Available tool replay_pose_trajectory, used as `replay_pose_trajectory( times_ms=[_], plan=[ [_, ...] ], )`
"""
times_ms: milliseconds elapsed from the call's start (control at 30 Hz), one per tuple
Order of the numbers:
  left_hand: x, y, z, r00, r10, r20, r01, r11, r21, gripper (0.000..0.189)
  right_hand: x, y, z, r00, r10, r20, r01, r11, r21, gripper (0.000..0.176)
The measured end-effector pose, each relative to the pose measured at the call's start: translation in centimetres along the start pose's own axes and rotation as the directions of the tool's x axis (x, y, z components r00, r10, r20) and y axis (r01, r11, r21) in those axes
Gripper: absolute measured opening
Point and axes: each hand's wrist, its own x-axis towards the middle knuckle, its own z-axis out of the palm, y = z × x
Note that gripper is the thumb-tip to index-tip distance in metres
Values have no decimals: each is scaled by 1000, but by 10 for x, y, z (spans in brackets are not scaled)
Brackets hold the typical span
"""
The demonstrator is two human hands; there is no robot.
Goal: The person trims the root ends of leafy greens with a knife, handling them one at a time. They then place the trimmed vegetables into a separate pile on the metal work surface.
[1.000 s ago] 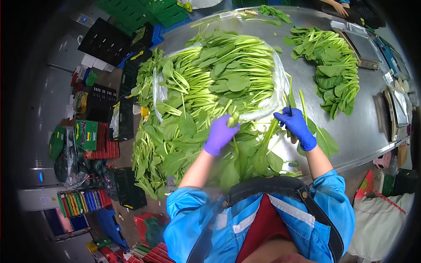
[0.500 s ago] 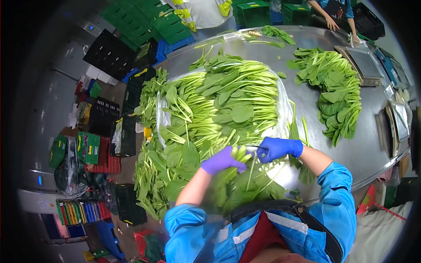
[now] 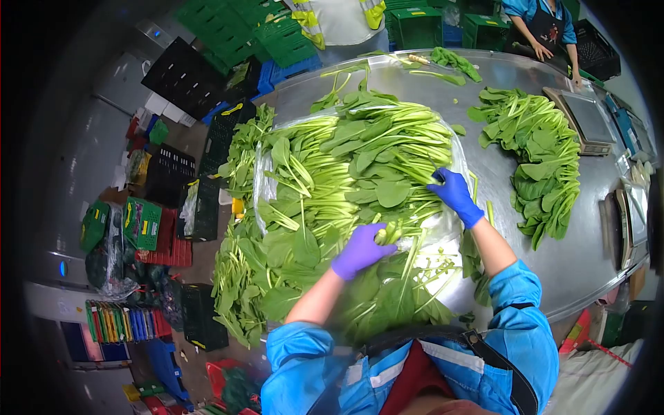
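Note:
My left hand (image 3: 363,250), in a purple glove, is closed around a bunch of leafy green stems (image 3: 389,234), cut ends pointing right. My right hand (image 3: 455,196), in a blue glove, reaches to the stem ends of the large pile of greens (image 3: 394,194). Its fingers are curled around a small knife (image 3: 435,168), of which only a thin dark part shows. The pile lies on clear plastic sheeting (image 3: 458,155). Small cut stem pieces (image 3: 439,266) are scattered between my hands and the table's near edge.
A second row of greens (image 3: 546,162) lies on the right of the metal table (image 3: 484,228). Scales (image 3: 588,117) stand along the right edge. Across the table are two people, one in a yellow vest (image 3: 308,21). Crates (image 3: 142,225) are stacked on the left.
My right hand has moved up and right, away from the bunch, to the stem ends of the pile. My left hand still holds its bunch, slightly farther right. The view has shifted slightly.

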Motion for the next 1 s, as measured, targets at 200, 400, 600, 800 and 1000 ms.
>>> replay_pose_trajectory(
  times_ms=[200, 400, 600, 800, 1000],
  plan=[
    [-13, 53, 9, 775, 629, -57, -464, 628, 625, 34, -88, -120, -84, 934, -111, 340, 37, 976, 215, 32],
    [-28, 23, 42, 991, 125, 54, -107, 959, -262, 50, -140, -101, -65, 973, -131, 188, 94, 976, 196, 41],
    [-43, 23, 56, 984, 147, 101, -111, 947, -303, 58, -157, -71, -25, 957, -111, 269, 81, 989, 121, 31],
    [-49, 19, 40, 981, 179, 67, -144, 922, -358, 48, -155, -64, -35, 929, 55, 365, -158, 953, 260, 35],
    [-53, 33, 37, 996, 92, -6, -92, 994, -52, 37, -156, -88, -36, 910, 48, 411, -310, 737, 601, 31]
  ],
)
